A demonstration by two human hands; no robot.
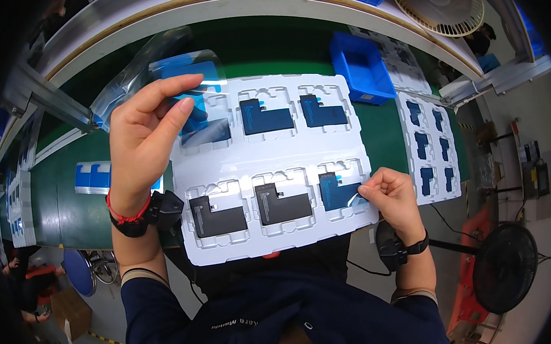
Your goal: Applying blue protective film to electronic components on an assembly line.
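A white plastic tray (276, 156) lies tilted in front of me, with L-shaped dark flat battery packs in its pockets. My right hand (390, 198) pinches the edge of a clear film (353, 201) over the battery pack (331, 189) in the near right pocket; this pack looks blue. Above the far left pocket is my left hand (149, 129), its thumb and forefinger curled around a clear film with blue parts (197, 107). That film partly covers the far left battery pack (220, 132). Beside it, the near left battery pack (216, 219) and near middle battery pack (281, 207) look black.
Behind the tray stands a blue bin (364, 67). A second white tray (431, 147) with dark packs lies to the right. Clear plastic bagging (136, 69) is at the far left, and a blue-and-white piece (92, 177) lies left on the green table (56, 199). A black fan (504, 268) stands right.
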